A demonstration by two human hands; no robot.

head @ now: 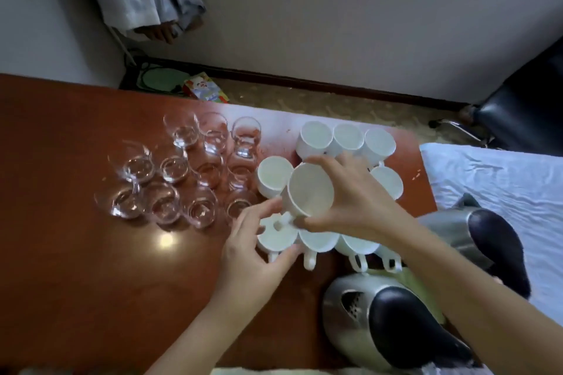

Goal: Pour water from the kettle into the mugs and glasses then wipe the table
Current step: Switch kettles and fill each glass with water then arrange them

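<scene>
On my left I see the clear glasses point(182, 173) clustered on the brown table point(61, 253). My left hand point(253, 256) curls its fingers round the near-left white mug point(275, 234). My right hand point(350, 201) grips a tilted mug point(309, 189) above the other mugs. The steel kettle point(380, 329) sits at the near right edge.

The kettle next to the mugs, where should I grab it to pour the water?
Probably by the black handle arching over the silver kettle, coming from above on your near side. The spout opening faces left toward the white mugs, so gripping the handle keeps your hand off the metal body.
</scene>
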